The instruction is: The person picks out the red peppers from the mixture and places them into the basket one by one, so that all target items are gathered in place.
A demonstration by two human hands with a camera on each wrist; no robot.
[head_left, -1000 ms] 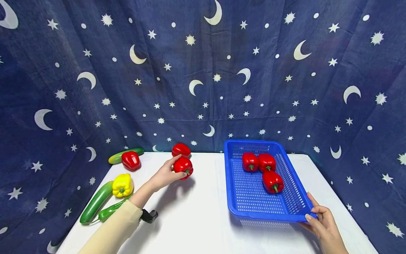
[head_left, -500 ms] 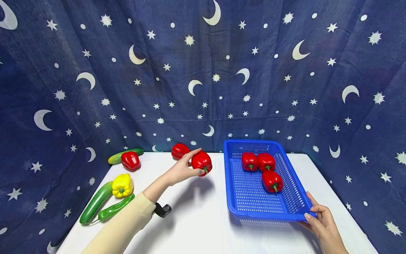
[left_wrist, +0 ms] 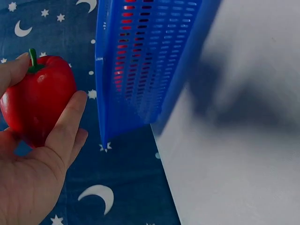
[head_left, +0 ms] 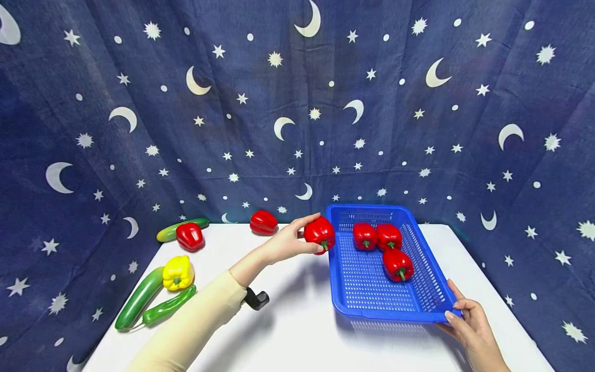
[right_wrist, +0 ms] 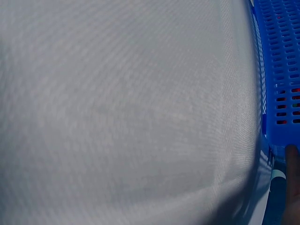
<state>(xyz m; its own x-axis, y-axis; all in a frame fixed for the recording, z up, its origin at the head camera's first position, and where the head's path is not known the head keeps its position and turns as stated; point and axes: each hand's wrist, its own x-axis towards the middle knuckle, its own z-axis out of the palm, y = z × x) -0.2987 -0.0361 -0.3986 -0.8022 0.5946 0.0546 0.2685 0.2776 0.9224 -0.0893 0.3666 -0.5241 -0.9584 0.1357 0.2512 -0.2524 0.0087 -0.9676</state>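
- Blue backdrop [head_left: 260, 88] with moons and stars, standing behind the tabletop's far edge.
- White tabletop [head_left: 293, 320], carrying everything below.
- Blue basket [head_left: 395, 315] near the tabletop's right edge, three red peppers [head_left: 398, 265] grouped inside it.
- Right hand [head_left: 475, 325] grips the basket's near right corner, thumb on the rim, fingers partly closed around it; basket and grip show no clear change.
- Left hand [head_left: 285, 242], thumb and fingers spread just to a pepper's width, holds one above the tabletop.
- Large cucumber [head_left: 139, 299] along the left edge, smaller cucumber [head_left: 178, 228] in the far left corner.
- Long green pepper [head_left: 169, 306] and yellow pepper [head_left: 178, 273] beside the large cucumber.
- Held pepper [head_left: 321, 231], red: carried rightward over the last second, now just beside the basket's left rim, apparently outside. I judge the carry nearly complete.
- Two loose red peppers [head_left: 263, 222], unmoved: one by the far edge, one against the smaller cucumber.
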